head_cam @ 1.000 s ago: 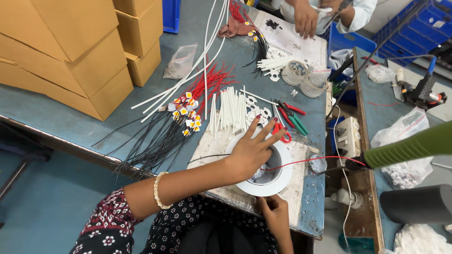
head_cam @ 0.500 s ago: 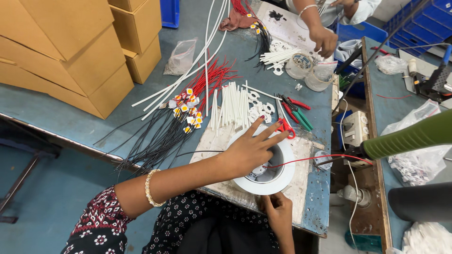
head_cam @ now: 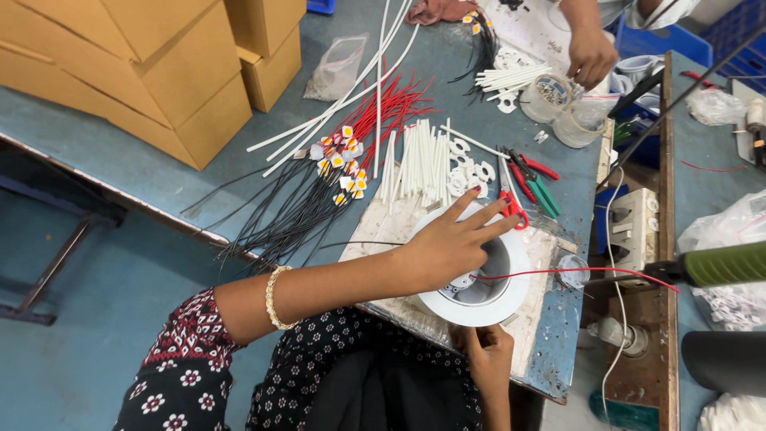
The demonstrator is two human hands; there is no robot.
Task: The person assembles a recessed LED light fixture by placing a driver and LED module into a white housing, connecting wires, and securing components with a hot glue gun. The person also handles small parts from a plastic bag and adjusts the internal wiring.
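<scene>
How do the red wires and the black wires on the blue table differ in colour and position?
The red wires are bright red and lie further up the table; the black wires are dark and lie nearer the person, reaching the table's edge. The red bundle looks smaller, the black one fans out wider. Both meet at the small yellow and white parts, left of the left hand.

A worn blue-painted desk (head_cam: 104, 152) runs across the scene, its paint chipped along the near edge. Below it on the left lies a blue floor (head_cam: 120, 319), with a dark metal frame (head_cam: 56, 263) standing on it. To the right stands a wooden bench (head_cam: 662, 303), and blue crates (head_cam: 722, 36) sit at the far right. The light is even.
</scene>
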